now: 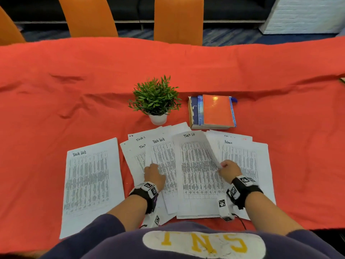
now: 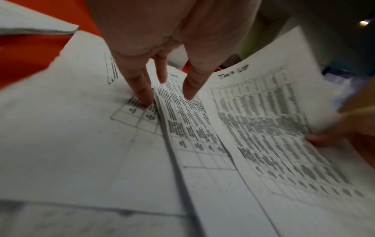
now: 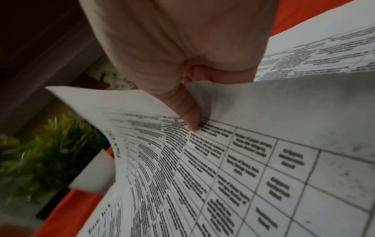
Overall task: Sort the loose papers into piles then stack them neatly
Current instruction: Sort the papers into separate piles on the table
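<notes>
Several printed "Task List" sheets lie fanned and overlapping (image 1: 162, 156) on the red cloth in front of me. One sheet (image 1: 89, 182) lies apart on the left. My right hand (image 1: 226, 170) pinches the right edge of the top middle sheet (image 1: 197, 165), thumb on top (image 3: 189, 118), and that edge curls up off the sheets below. My left hand (image 1: 154, 173) rests on the fanned sheets left of it, straight fingers (image 2: 142, 89) pressing down on the paper. More sheets (image 1: 242, 156) lie under and right of my right hand.
A small green plant in a white pot (image 1: 155, 101) stands just behind the papers. A stack of books (image 1: 212, 111) with an orange cover on top lies to its right. The red cloth (image 1: 74, 101) covers the table; orange chairs (image 1: 178, 19) stand at the far side.
</notes>
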Action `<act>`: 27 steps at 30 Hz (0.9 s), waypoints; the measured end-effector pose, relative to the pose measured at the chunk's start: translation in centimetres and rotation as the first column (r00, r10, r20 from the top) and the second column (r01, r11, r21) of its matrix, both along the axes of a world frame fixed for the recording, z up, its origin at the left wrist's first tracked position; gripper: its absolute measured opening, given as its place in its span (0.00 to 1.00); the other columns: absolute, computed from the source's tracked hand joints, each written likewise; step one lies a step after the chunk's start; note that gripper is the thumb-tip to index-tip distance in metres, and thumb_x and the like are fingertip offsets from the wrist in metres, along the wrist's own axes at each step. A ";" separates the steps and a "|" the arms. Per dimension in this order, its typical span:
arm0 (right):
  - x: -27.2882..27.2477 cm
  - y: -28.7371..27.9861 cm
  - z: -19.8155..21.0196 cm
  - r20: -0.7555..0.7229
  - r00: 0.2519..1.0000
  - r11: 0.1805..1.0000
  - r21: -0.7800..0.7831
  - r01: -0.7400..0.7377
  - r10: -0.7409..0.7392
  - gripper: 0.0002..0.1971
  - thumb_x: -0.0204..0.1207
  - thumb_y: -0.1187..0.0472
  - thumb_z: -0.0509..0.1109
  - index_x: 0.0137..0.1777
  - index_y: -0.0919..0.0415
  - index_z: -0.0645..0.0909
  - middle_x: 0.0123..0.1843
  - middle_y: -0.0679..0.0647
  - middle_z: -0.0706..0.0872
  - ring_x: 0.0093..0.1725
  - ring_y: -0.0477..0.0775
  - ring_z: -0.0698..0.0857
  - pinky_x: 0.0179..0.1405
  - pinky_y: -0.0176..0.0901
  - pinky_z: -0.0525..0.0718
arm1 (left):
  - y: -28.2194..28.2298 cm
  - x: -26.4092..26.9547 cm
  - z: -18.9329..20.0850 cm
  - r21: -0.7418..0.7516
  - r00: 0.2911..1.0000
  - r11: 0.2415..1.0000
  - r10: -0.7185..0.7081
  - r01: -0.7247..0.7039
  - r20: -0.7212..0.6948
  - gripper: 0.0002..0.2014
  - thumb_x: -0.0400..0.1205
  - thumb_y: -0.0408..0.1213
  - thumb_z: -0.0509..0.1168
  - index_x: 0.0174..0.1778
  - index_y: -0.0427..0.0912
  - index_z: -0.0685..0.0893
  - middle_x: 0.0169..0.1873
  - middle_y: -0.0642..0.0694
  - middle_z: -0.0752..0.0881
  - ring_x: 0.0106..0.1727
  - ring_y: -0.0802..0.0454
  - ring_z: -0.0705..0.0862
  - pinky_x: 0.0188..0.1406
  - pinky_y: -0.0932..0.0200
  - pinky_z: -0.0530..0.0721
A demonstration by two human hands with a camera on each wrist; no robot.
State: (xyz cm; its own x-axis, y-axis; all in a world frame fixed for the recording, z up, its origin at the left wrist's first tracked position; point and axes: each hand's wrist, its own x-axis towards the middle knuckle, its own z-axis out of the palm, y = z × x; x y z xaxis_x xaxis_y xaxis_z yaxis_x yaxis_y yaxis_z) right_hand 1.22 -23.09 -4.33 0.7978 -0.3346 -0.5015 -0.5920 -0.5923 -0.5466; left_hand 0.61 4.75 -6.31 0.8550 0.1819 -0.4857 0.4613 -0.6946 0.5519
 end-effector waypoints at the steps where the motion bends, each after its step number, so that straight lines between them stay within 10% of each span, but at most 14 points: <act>1: -0.1 -0.9 0.3 0.008 1.000 1.000 0.005 -0.001 0.001 0.05 0.76 0.69 0.69 0.44 0.60 0.76 0.40 0.55 0.80 0.32 0.49 0.76 0.25 0.38 0.72 | -0.4 0.2 -0.1 -0.015 0.996 0.996 0.088 -0.088 -0.005 0.26 0.80 0.34 0.67 0.73 0.36 0.67 0.69 0.35 0.68 0.64 0.38 0.77 0.62 0.56 0.75; 7: -0.9 -5.0 0.4 0.026 0.991 0.964 0.236 0.123 -0.133 0.26 0.73 0.73 0.71 0.71 0.58 0.75 0.62 0.57 0.84 0.56 0.60 0.82 0.59 0.50 0.79 | -1.8 1.5 -0.8 -0.136 0.949 0.940 0.314 -0.313 -0.018 0.21 0.77 0.30 0.70 0.64 0.33 0.72 0.61 0.32 0.81 0.55 0.39 0.83 0.54 0.51 0.82; 11: -0.6 -5.9 -0.2 -0.007 0.978 0.937 0.287 0.200 -0.207 0.24 0.73 0.74 0.70 0.70 0.62 0.77 0.63 0.60 0.84 0.62 0.63 0.81 0.69 0.57 0.76 | -2.4 1.5 -0.5 -0.083 0.955 0.952 0.295 -0.296 -0.019 0.15 0.77 0.34 0.71 0.56 0.37 0.75 0.60 0.32 0.80 0.46 0.44 0.82 0.49 0.54 0.82; 16: -0.2 -6.2 0.0 -0.026 0.980 0.940 0.279 0.195 -0.195 0.16 0.74 0.75 0.66 0.61 0.69 0.81 0.58 0.58 0.84 0.56 0.58 0.78 0.58 0.45 0.74 | -2.8 1.4 -0.7 0.042 0.955 0.957 0.289 -0.287 -0.069 0.42 0.70 0.40 0.78 0.74 0.31 0.63 0.68 0.31 0.73 0.67 0.35 0.77 0.64 0.47 0.80; 23: -0.5 -7.3 0.0 -0.016 0.973 0.918 0.327 0.223 -0.230 0.17 0.73 0.75 0.67 0.62 0.68 0.81 0.58 0.61 0.85 0.56 0.62 0.81 0.58 0.47 0.78 | -1.6 0.6 -1.2 -0.027 0.949 0.950 0.312 -0.311 0.044 0.04 0.81 0.30 0.62 0.49 0.35 0.74 0.39 0.42 0.77 0.42 0.45 0.77 0.39 0.55 0.77; 27: -0.2 -8.1 0.4 -0.003 0.958 0.892 0.363 0.268 -0.287 0.16 0.72 0.74 0.69 0.60 0.69 0.80 0.58 0.67 0.84 0.55 0.62 0.81 0.58 0.53 0.79 | -0.3 0.2 0.3 -0.139 0.897 0.912 0.406 -0.386 0.177 0.03 0.83 0.29 0.58 0.44 0.37 0.73 0.38 0.41 0.78 0.38 0.47 0.76 0.32 0.59 0.72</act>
